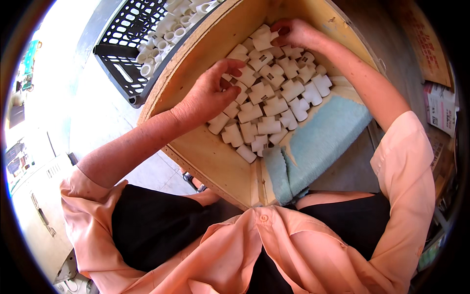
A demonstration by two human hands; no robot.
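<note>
Unreadable print point(426, 45) on brown cardboard point(422, 66), white carton point(440, 109).

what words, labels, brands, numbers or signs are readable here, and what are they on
Nothing reads clearly enough to quote.
Brown carton: reddish print, too blurred.
White and pink package: print, too small and blurred.
White pipe fittings: small dark marks, too small to tell whether they are text.

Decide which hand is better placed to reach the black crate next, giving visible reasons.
Probably the left: the left hand is nearer the black crate, and its forearm crosses the crate-side wall of the wooden box. The right hand is farther off, at a white fitting.
</note>
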